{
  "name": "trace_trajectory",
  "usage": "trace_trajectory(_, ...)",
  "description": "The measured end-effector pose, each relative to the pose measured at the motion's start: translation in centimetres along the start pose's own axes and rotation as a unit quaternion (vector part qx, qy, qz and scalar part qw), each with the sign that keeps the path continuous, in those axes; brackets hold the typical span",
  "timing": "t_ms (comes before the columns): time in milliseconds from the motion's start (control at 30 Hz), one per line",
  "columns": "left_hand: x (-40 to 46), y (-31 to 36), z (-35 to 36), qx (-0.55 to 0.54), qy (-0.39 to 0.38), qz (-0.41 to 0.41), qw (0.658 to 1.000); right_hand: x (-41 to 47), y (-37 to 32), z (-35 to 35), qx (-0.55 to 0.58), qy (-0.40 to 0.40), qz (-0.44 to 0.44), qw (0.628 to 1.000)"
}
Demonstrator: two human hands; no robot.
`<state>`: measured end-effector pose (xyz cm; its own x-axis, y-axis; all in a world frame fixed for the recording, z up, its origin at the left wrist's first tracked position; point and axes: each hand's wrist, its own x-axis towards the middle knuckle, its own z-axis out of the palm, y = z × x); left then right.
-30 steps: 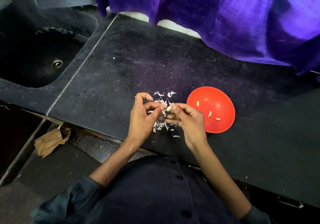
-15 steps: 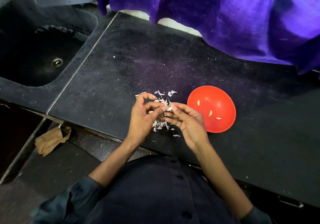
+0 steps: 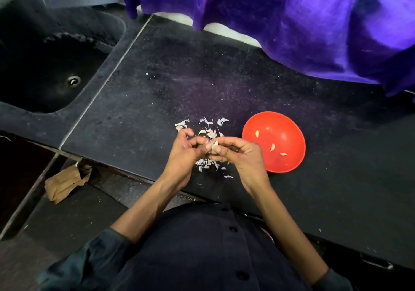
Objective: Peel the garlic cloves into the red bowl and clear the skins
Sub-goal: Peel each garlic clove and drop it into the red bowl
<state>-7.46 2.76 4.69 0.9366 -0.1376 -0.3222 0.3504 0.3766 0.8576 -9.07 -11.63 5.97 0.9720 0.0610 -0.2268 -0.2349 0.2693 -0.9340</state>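
My left hand [image 3: 184, 150] and my right hand [image 3: 241, 157] meet over the dark counter near its front edge. Between their fingertips they pinch one pale garlic clove [image 3: 215, 144]. Under and behind the hands lies a scatter of white garlic skins [image 3: 208, 132], with more skins [image 3: 207, 163] below the fingers. To the right, the red bowl [image 3: 289, 164] sits on the counter, touching neither hand. It holds three peeled cloves [image 3: 272, 148].
A black sink [image 3: 45, 66] with a drain lies at the left of the counter [image 3: 179, 77]. Purple cloth [image 3: 292, 21] hangs over the counter's back edge. A crumpled brown paper bag [image 3: 65, 181] lies on the floor below the counter.
Both hands stay together at the clove, with small finger shifts. A skin piece at the left of the pile has come into view beyond my left hand.
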Motion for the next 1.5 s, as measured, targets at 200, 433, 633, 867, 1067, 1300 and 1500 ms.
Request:
trace_trajectory(200, 0.0, -0.1, 0.6, 0.002, 0.004, -0.021, 1.000, 0.1, 0.2, -0.3, -0.061, 0.022, -0.024, 0.998)
trace_trajectory(433, 0.1, -0.6, 1.0, 0.048, 0.032, 0.023, 0.998, 0.3, 0.5, 0.2, -0.085, 0.037, -0.048, 0.995)
trace_trajectory(633, 0.2, -0.7, 0.8, 0.118, 0.050, 0.075, 0.989, 0.2, 0.3, 0.2, -0.106, 0.030, -0.055, 0.992)
trace_trajectory(867, 0.1, -0.6, 0.9, 0.116, 0.056, 0.087, 0.988, 0.1, 0.5, 0.2, -0.134, 0.030, -0.048, 0.989)
trace_trajectory(1067, 0.7, -0.3, 0.1, 0.113, 0.103, 0.108, 0.982, 0.3, 0.8, -0.3, -0.169, 0.036, -0.049, 0.984)
trace_trajectory(1300, 0.7, 0.0, -0.4, 0.135, 0.073, 0.120, 0.981, 0.3, 0.5, -0.5, -0.150, 0.039, -0.066, 0.986)
trace_trajectory(1500, 0.9, -0.2, -0.5, 0.190, 0.069, 0.114, 0.973, 0.6, 1.0, -1.0, -0.154, 0.056, -0.070, 0.984)
